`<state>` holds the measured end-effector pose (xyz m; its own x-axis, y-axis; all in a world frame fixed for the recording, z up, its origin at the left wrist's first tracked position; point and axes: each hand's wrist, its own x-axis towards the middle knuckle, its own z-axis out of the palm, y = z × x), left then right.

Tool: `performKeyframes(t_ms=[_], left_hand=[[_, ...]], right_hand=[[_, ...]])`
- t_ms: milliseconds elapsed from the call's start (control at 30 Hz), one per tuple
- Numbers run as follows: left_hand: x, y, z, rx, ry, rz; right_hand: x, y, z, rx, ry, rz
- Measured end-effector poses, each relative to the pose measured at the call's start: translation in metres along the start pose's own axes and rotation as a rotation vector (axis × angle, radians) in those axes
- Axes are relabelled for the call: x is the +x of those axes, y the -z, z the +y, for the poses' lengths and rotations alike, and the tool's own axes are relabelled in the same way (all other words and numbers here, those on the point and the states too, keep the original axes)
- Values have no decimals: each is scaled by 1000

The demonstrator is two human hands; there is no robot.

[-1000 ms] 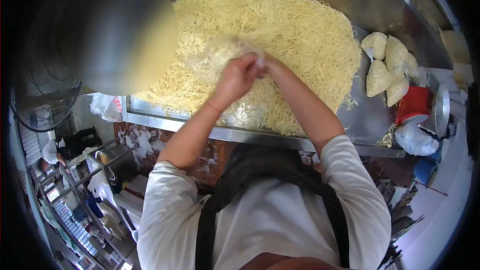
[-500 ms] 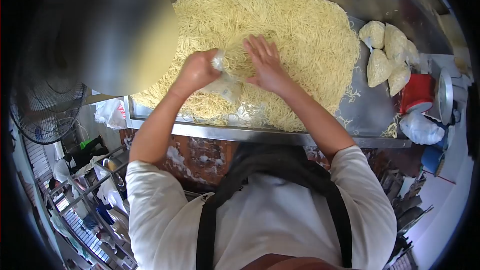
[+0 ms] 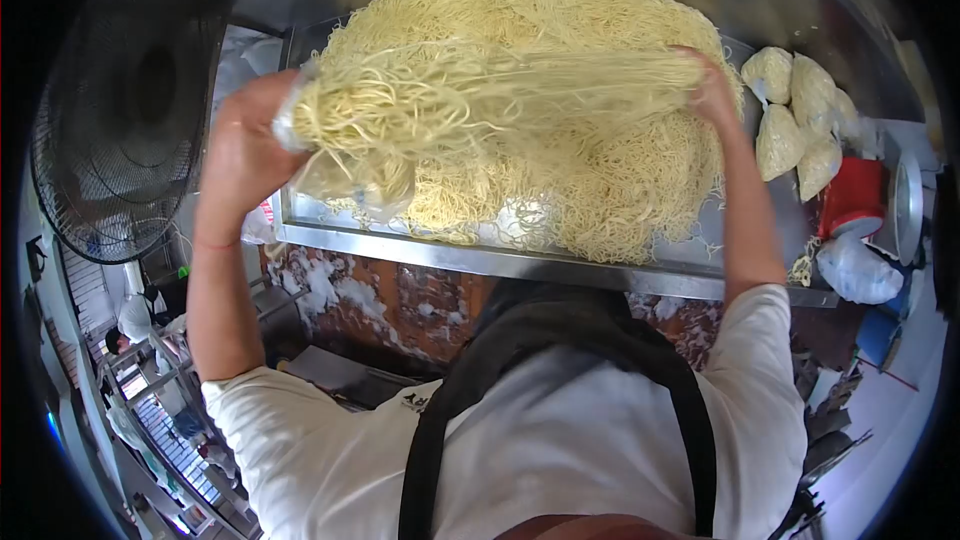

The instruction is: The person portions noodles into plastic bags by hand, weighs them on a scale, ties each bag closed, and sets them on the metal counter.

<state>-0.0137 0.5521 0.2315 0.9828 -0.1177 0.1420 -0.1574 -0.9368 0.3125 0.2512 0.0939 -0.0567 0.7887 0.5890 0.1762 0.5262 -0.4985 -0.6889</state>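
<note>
A big pile of pale yellow noodles (image 3: pixel 620 185) covers the metal tray (image 3: pixel 480 258) in front of me. My left hand (image 3: pixel 243 140), raised at the tray's left side, is closed around the mouth of a clear plastic bag (image 3: pixel 290 123). Noodles bulge at the bag's opening, and its loose lower part hangs over the pile. From there a long bundle of noodle strands (image 3: pixel 520 80) stretches across to my right hand (image 3: pixel 708 90), whose fingers are wrapped round the far end. Motion blurs the strands and partly hides those fingers.
Several filled noodle bags (image 3: pixel 778 140) lie on the tray's right side. Beyond them are a red container (image 3: pixel 852 198), a round metal lid or pan (image 3: pixel 906 205) and a white plastic bag (image 3: pixel 860 268). A black fan (image 3: pixel 115 110) stands at the left.
My hands have moved far apart: the left went left with the bag, the right went right. The right hand, open over the pile before, now grips noodles stretched between both hands.
</note>
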Motion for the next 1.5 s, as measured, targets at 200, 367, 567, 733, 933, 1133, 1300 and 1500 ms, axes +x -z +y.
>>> performKeyframes(t_ms=[200, 367, 567, 733, 933, 1133, 1300, 1500], left_hand=[[-24, -177, -67, 104, 10, -76], [-44, -243, -59, 74, 133, 165], [-57, -251, 13, -90, 540, 277], [-48, -240, 5, -238, 515, 349], [-71, -251, -15, 39, 269, 505], [-85, -286, -30, -611, 742, 370], [-62, -224, 28, -858, 628, 404], [-40, -194, 34, -1274, 545, 310]], right_hand=[[42, 31, 3, -298, -233, -463], [45, -84, -192, -539, 14, -577], [18, -242, -198, -258, 260, -569], [47, -232, -216, 188, 265, -641], [34, -215, -233, 322, 123, -726], [-41, -264, -217, -326, 393, -83], [27, -200, -252, 382, 91, -543], [24, -222, -260, 997, -405, -637]])
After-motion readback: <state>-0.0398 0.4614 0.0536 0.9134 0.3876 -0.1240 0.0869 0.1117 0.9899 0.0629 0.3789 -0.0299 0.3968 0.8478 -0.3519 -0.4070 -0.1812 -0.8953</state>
